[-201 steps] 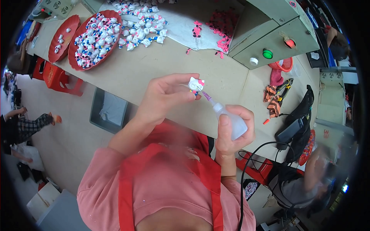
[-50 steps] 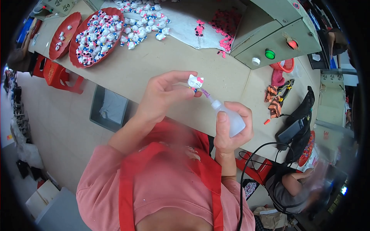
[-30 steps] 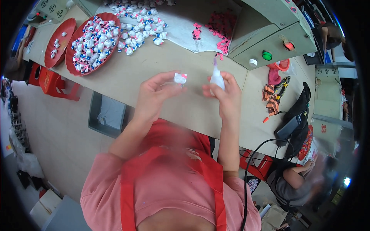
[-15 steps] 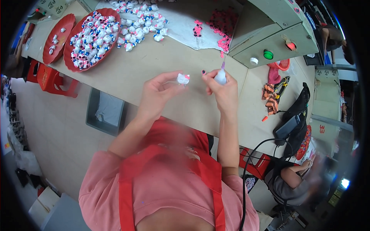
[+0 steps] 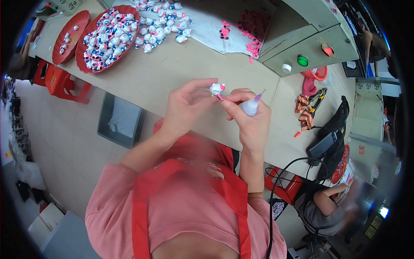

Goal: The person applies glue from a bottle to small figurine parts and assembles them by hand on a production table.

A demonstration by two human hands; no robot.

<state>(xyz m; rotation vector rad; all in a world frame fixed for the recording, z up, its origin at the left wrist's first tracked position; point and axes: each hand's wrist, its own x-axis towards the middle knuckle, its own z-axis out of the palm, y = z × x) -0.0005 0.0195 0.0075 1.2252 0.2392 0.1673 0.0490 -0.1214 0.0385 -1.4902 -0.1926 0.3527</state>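
Between its thumb and fingertips my left hand (image 5: 184, 105) pinches a tiny white cat-like figurine (image 5: 216, 89) with a pink patch on its head. My right hand (image 5: 252, 127) is closed around a small translucent squeeze bottle (image 5: 248, 107), whose thin purple-based nozzle points up and right. Its thumb and forefinger also pinch a small pink piece (image 5: 221, 98) at the figurine's lower side; whether the two touch firmly is too small to tell. Both hands are close together above the near part of the table (image 5: 172, 73).
A red scalloped tray (image 5: 81, 60) heaped with figurines stands far left, beside another red tray (image 5: 58, 54) with several pieces. More figurines (image 5: 161, 28) and pink pieces (image 5: 254, 26) lie on white sheeting (image 5: 207, 36). A green-buttoned metal housing (image 5: 312, 47) rises at right; a grey bin (image 5: 103, 129) stands below.
My right hand has moved left, bringing the pink piece to the figurine. The bottle's nozzle now tilts to the right. My left hand has shifted slightly right with the figurine.
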